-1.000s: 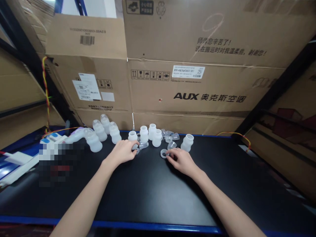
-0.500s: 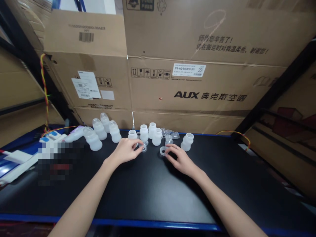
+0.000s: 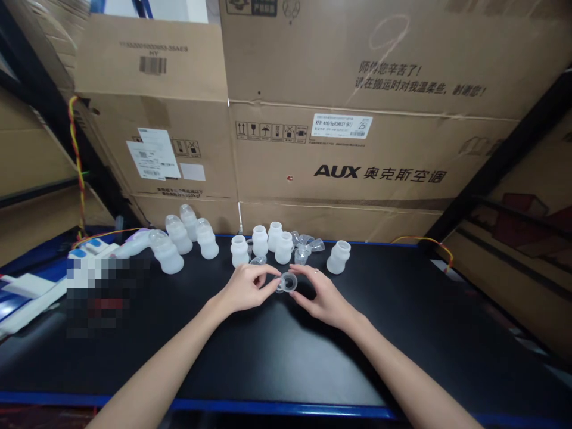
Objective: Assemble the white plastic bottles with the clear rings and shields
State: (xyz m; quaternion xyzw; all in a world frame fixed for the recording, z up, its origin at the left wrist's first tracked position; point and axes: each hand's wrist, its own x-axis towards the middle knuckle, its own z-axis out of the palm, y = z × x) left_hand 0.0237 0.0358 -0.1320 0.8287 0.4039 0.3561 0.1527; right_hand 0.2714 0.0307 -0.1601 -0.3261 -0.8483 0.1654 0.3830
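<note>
My left hand (image 3: 248, 287) and my right hand (image 3: 319, 293) meet over the middle of the black table (image 3: 277, 345). The right hand's fingers pinch a white plastic ring (image 3: 290, 282). The left hand's fingertips pinch a small clear nipple-like part (image 3: 279, 286) that touches the ring. Just behind them stand several open white bottles (image 3: 260, 241), with one more white bottle (image 3: 338, 257) to the right. A few clear nipples (image 3: 308, 245) lie between those bottles.
Several capped white bottles (image 3: 179, 238) lie at the back left, beside a white and blue device (image 3: 89, 253). Stacked cardboard boxes (image 3: 339, 161) close off the back of the table. A blue edge (image 3: 286, 409) runs along the table's front.
Both hands drew back from the bottles toward the table's middle and came together. The left carried the clear part, the right lifted the ring, and the two pieces now touch.
</note>
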